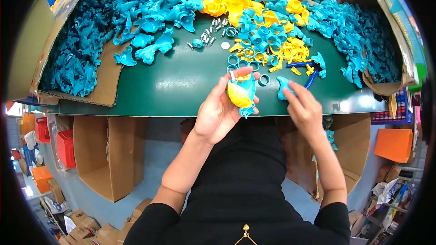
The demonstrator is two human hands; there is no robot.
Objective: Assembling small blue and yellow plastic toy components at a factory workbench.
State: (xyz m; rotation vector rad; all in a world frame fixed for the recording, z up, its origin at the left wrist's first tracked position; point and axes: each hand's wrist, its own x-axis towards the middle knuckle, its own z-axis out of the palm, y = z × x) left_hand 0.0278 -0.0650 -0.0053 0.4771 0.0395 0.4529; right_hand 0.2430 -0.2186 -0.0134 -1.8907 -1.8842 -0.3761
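My left hand (pixel 217 109) is turned palm up, its fingers curled around a teal and yellow plastic toy part (pixel 240 93). A rounded yellow piece sits in the teal shell, and a small pale piece shows by my fingers at its upper left. At the table's front edge, my right hand (pixel 303 104) has its fingertips on a curved teal plastic shell piece (pixel 282 89). The thumb of that hand is mostly hidden. Between the hands lies a loose teal ring (pixel 264 80). Several more teal rings (pixel 262 36) are heaped just beyond.
Teal shell pieces fill a cardboard box (pixel 111 81) at left and another box (pixel 386 86) at right on the green table (pixel 177 81). Yellow shells (pixel 222 0) pile up at the back. Small metal parts (pixel 210 34), yellow bits (pixel 295 51) and blue pen-like tools (pixel 311 80) lie nearer.
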